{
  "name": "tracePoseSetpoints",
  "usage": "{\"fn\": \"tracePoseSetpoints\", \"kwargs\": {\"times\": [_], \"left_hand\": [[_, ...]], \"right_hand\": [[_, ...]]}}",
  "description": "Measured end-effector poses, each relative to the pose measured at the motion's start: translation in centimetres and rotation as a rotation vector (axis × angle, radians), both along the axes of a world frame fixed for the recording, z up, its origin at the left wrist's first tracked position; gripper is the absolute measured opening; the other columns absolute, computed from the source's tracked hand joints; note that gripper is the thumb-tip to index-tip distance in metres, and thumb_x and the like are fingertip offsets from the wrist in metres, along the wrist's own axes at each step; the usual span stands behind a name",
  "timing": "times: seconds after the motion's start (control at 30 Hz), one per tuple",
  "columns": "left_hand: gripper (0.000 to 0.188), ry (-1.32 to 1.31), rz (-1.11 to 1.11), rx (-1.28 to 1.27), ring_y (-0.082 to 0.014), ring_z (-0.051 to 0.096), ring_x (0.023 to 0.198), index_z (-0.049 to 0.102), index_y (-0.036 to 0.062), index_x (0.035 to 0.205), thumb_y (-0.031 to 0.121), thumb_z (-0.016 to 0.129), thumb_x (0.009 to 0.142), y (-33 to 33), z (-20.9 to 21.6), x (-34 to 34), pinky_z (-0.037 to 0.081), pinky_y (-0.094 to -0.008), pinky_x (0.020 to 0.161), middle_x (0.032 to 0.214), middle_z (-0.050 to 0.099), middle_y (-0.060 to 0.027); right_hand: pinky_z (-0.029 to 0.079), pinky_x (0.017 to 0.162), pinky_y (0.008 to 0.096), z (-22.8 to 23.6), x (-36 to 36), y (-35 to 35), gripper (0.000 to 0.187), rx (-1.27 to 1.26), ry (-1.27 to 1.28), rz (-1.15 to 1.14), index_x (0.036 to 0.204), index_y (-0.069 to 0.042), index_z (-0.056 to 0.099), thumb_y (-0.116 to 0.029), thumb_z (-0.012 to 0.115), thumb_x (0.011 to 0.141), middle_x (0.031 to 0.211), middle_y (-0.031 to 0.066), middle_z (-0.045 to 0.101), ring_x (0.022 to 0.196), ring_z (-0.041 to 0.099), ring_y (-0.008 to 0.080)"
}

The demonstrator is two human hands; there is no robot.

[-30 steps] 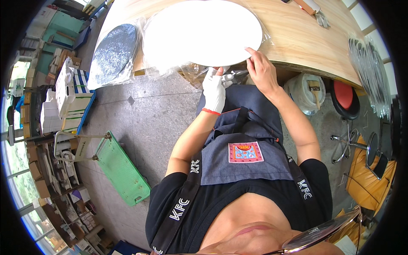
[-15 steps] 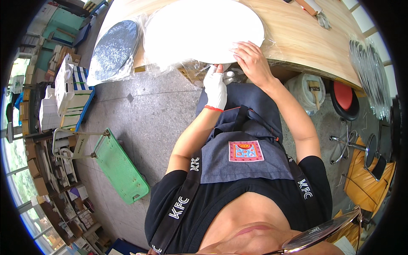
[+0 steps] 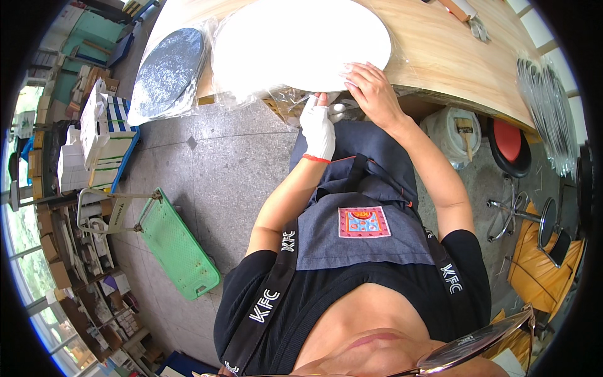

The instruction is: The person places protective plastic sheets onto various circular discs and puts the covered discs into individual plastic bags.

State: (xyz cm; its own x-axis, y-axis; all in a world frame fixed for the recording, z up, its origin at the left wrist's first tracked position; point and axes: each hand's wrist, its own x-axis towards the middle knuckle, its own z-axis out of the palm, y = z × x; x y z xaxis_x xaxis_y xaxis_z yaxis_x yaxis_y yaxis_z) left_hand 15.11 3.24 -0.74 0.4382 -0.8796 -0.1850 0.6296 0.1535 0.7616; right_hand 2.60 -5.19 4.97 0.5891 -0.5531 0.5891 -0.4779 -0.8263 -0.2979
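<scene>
A large bright white oval board [image 3: 295, 44] lies at the near edge of the wooden table, with clear plastic film [image 3: 242, 97] crumpled around its near left rim. My left hand [image 3: 318, 129], in a white glove with a red cuff and bare fingertips showing, is closed at the board's near edge; some fingers are hidden below it. Bare, my right hand [image 3: 375, 94] rests on the board's near right part with its fingers stretched over the surface. Left of the board lies a dark, speckled oval piece [image 3: 168, 74] in clear plastic.
A wooden table [image 3: 452, 69] spans the far side. Beneath its right part stand a plastic-lined bucket with a brush [image 3: 463, 135] and a red-and-black stool [image 3: 507, 143]. Wire-like strips [image 3: 548, 116] hang at the right. A green trolley [image 3: 182, 245] and stacked white goods [image 3: 100, 138] stand left.
My left hand has shifted very slightly at the board's near edge. The right hand stays on the board, almost unmoved.
</scene>
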Motion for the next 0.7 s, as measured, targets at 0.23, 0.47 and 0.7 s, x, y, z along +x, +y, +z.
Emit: {"fn": "tracePoseSetpoints", "kwargs": {"times": [0.23, 0.47, 0.7], "left_hand": [[0.026, -0.013, 0.0, 0.003, -0.0122, 0.064, 0.07, 0.06, 0.0091, 0.118, 0.025, 0.058, 0.098, 0.06, 0.19, 0.01, 0.051, -0.0241, 0.058, 0.104, 0.07, -0.005], [0.026, 0.005, -0.009, -0.016, -0.012, 0.064, 0.069, 0.06, 0.0094, 0.119, 0.025, 0.058, 0.098, 0.13, 0.46, 0.03, 0.051, -0.0239, 0.057, 0.105, 0.07, -0.0047], [0.026, -0.001, 0.005, -0.011, -0.0132, 0.064, 0.069, 0.06, 0.0085, 0.118, 0.025, 0.06, 0.097, 0.17, 0.3, 0.0, 0.053, -0.0248, 0.057, 0.102, 0.069, -0.0047]], "right_hand": [[0.039, 0.103, 0.044, 0.06, 0.03, 0.16, 0.017, 0.001, -0.012, 0.008, 0.097, -0.001, 0.065, -0.016, 0.062, 0.088, 0.109, 0.0137, 0.064, 0.111, 0.058, 0.0297], [0.04, 0.103, 0.0432, 0.17, 0.05, 0.22, 0.017, 0.01, -0.02, 0.023, 0.096, -0.001, 0.065, -0.015, 0.063, 0.087, 0.108, 0.0135, 0.064, 0.111, 0.058, 0.0296], [0.038, 0.106, 0.0426, -0.04, 0.15, 0.03, 0.025, 0.006, 0.013, 0.022, 0.099, -0.001, 0.066, -0.023, 0.065, 0.088, 0.11, 0.0135, 0.065, 0.114, 0.058, 0.0285]]}}
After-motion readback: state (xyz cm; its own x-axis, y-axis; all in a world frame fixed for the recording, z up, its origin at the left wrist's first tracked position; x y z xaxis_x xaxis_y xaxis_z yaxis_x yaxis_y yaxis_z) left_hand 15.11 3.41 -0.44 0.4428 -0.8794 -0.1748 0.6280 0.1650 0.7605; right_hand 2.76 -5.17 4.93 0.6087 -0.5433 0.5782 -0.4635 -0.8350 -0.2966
